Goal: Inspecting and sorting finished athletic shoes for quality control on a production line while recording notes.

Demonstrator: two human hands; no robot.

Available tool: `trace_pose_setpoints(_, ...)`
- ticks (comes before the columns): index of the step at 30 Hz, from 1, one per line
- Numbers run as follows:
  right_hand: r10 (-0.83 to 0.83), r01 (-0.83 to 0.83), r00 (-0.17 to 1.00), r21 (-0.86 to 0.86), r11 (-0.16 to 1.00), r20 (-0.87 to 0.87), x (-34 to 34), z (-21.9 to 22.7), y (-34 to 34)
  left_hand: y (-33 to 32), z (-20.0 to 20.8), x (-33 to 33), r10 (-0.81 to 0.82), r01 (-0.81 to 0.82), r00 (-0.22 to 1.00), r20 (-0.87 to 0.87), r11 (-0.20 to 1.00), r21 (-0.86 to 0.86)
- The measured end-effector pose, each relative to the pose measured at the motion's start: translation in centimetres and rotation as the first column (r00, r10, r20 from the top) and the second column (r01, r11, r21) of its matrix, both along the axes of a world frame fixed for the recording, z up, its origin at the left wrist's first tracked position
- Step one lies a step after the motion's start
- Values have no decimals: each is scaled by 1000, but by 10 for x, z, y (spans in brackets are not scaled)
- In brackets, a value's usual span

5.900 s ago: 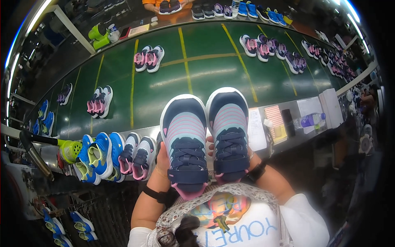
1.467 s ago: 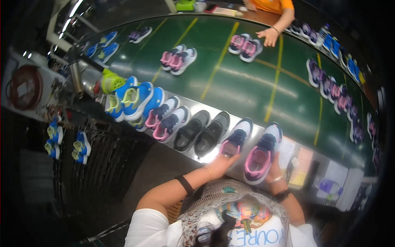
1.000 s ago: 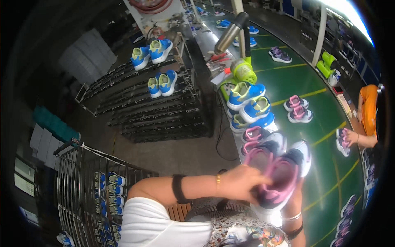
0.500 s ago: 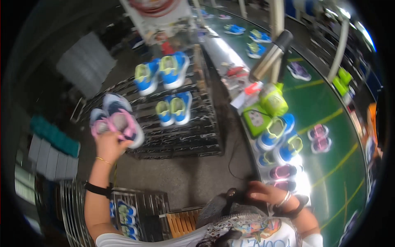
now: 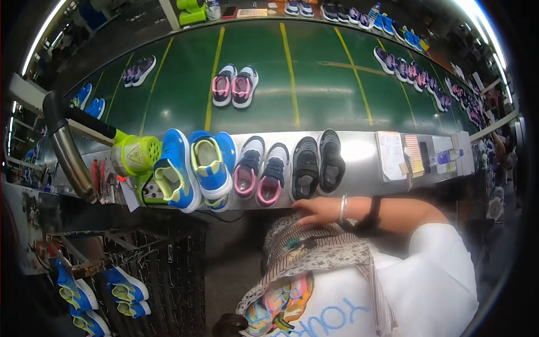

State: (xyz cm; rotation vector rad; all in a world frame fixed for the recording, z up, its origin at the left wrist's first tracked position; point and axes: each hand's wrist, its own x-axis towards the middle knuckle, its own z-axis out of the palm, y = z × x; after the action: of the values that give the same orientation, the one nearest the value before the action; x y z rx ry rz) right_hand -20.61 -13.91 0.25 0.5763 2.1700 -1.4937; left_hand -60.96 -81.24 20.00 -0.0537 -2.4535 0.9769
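Observation:
My right hand (image 5: 317, 210) reaches in from the right, flat and empty, just below the front edge of the steel ledge (image 5: 359, 150). Nearest above it stands a pair of black shoes (image 5: 318, 164), toes pointing away from me. To their left on the ledge are a navy and pink pair (image 5: 260, 173) and a blue and yellow pair (image 5: 196, 168). I wear a bracelet and a dark wristband on that arm. My left hand is out of sight.
A green conveyor belt (image 5: 314, 84) with yellow lines carries a pink and grey pair (image 5: 234, 85) and more shoes along its far edge. A green tool (image 5: 135, 155) and grey hose sit left. A wire rack (image 5: 168, 269) with blue shoes (image 5: 115, 289) is lower left. Papers (image 5: 392, 154) and a bottle (image 5: 449, 156) lie right.
I held a navy and pink pair, turned left and my left hand carried it to the wire rack. Now I face the belt again and the only hand in view is empty.

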Motion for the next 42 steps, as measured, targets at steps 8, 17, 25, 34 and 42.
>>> trace_pose_setpoints(8, -808, 773, 589, 299, 560, -11, 89, -104, 41, 371, -143, 140, -838, 98, 545, -43, 13, 995)
trace_pose_setpoints(17, -863, 845, 506, -205, 495, 2, 98, -140, 62, 625, -300, 272, -885, -58, -54, 463, 465, 883)
trace_pose_setpoints(25, -932, 701, 289, -711, 50, 219, 152, -102, 86, 640, -286, 294, -911, -928, -131, 390, 251, 275)
trace_pose_setpoints(34, -927, 578, 288, -816, -34, 242, 169, -77, 91, 660, -280, 333, -971, -982, -137, 197, 106, -158)
trace_pose_setpoints(42, -954, 421, 208, -900, -110, 214, 168, -78, 100, 669, -262, 336, -996, -997, -65, 61, 67, 32)
